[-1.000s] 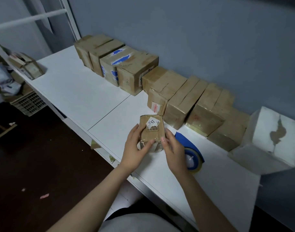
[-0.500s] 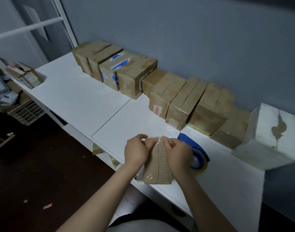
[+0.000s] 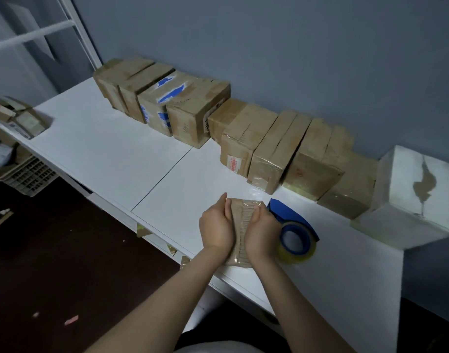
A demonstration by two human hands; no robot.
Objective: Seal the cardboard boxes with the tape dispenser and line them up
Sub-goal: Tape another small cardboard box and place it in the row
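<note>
A small cardboard box (image 3: pixel 240 226) with clear tape down its top lies flat near the front edge of the white table (image 3: pixel 111 159). My left hand (image 3: pixel 216 226) presses on its left side and my right hand (image 3: pixel 261 231) on its right, palms down, fingers over the far edge. The blue tape dispenser (image 3: pixel 293 231) with its clear tape roll lies on the table just right of my right hand. A row of taped cardboard boxes (image 3: pixel 266 154) stands along the back wall.
A white box (image 3: pixel 411 197) with a torn patch sits at the right end of the row. More small boxes (image 3: pixel 19 118) lie at the table's far left. A plastic crate (image 3: pixel 27 174) stands on the dark floor below. Tape scraps stick to the table's front edge.
The small box went from upright in my fingers to lying flat with its taped face up. Both hands slid from its far end onto its sides, pressing down.
</note>
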